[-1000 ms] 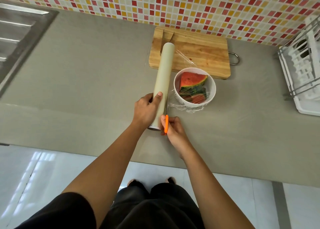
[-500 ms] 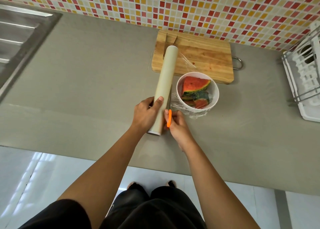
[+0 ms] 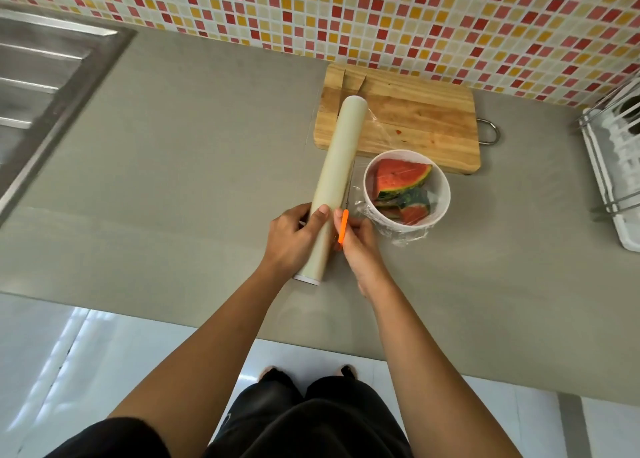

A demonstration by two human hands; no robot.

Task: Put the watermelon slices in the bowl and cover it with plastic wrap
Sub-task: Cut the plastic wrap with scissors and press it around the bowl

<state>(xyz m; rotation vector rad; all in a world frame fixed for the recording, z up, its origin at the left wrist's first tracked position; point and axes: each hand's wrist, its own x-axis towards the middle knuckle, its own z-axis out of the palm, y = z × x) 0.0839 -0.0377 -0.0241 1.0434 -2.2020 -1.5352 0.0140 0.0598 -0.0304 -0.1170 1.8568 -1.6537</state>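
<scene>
A white bowl [image 3: 440, 211] on the grey counter holds watermelon slices [image 3: 398, 177], and clear plastic wrap [image 3: 403, 234] lies over its top and bunches at its base. Left of the bowl lies a long cream roll of plastic wrap [image 3: 337, 177], its far end over the cutting board. My left hand [image 3: 294, 239] grips the near part of the roll. My right hand [image 3: 360, 249] holds an orange-handled knife [image 3: 343, 227], its thin blade running along the film between roll and bowl.
A wooden cutting board [image 3: 415, 121] with a metal loop sits behind the bowl against the tiled wall. A steel sink [image 3: 45, 87] is at the far left. A white dish rack [image 3: 616, 166] stands at the right. The counter edge runs below my hands.
My right hand with the orange knife has slid away from me along the roll, toward the bowl. My left hand keeps its hold on the roll.
</scene>
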